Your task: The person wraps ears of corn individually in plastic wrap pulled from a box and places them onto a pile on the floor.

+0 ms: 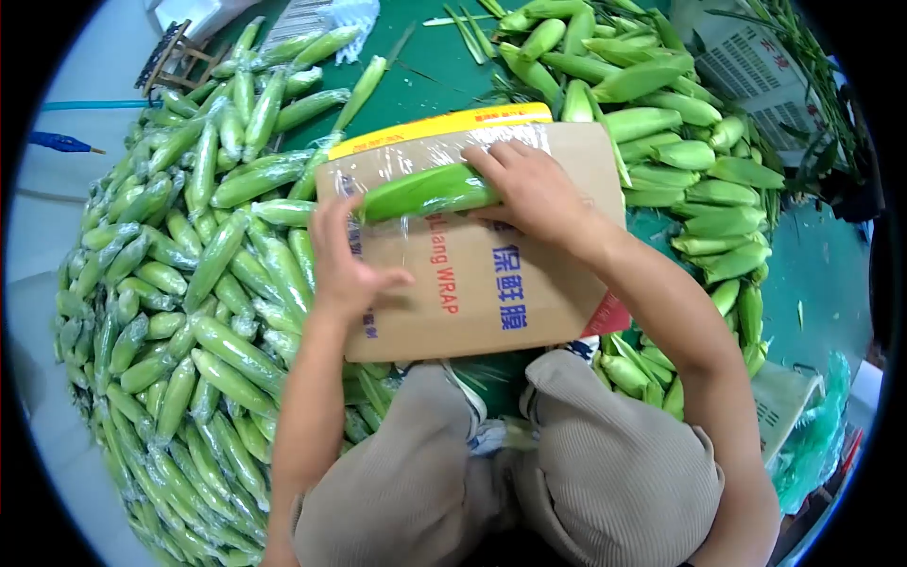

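An ear of corn [430, 192] in its green husk lies across the top of a cardboard box [567, 283], with clear plastic wrap [406, 163] stretched over and around it. My right hand [529, 189] is closed over the corn's right end, fingers on the far side. At the left end, the fingertips of my left hand [350, 255] touch the husk and the wrap. That hand's thumb sticks out to the right, away from the corn. The box bears printed lettering and rests over my knees; a yellow strip [444, 125] runs along its far edge.
A large heap of wrapped corn [217, 359] fills the left side. Unwrapped corn [699, 180] is piled at the right, beside a pale crate [746, 76]. A green plastic bag [817, 444] lies at the lower right, and a small wooden stool [184, 61] stands at the far left.
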Demonstrator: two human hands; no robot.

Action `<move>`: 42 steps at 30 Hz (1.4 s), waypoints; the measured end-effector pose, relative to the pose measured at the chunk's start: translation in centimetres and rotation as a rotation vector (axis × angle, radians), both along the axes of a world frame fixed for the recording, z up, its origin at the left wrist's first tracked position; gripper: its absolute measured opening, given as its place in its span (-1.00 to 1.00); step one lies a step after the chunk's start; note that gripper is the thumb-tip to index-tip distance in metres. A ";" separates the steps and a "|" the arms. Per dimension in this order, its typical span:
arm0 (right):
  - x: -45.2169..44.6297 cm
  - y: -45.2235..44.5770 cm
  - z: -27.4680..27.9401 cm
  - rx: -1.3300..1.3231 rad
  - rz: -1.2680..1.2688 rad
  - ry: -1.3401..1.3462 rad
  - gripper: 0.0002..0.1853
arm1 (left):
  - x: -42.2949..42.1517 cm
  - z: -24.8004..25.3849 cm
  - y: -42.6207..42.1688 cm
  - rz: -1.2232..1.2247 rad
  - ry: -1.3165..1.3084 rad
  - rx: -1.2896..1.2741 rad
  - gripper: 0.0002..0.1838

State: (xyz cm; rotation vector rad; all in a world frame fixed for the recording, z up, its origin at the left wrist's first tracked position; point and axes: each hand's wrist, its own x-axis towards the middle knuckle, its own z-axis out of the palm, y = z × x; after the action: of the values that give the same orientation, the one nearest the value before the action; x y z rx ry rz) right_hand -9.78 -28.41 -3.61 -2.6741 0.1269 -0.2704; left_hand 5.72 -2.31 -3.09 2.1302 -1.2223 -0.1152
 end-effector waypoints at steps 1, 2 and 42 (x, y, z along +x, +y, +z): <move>-0.7 0.2 -0.3 -0.040 -0.026 -0.059 -0.23 | -1.2 -0.2 1.7 0.096 -0.054 0.225 -0.11; -1.2 0.3 -0.4 -0.063 -0.073 -0.069 -0.25 | -1.8 -1.0 3.1 0.195 -0.095 0.458 -0.16; 1.9 -0.5 4.3 0.504 0.186 0.458 -0.09 | -1.8 1.8 -6.6 -0.256 -0.586 0.239 -0.34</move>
State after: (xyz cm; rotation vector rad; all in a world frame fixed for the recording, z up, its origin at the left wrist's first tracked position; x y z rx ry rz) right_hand -7.88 -28.88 0.68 -2.1783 0.0719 0.3884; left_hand 3.92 -8.88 -1.28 2.2806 -1.9002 0.2873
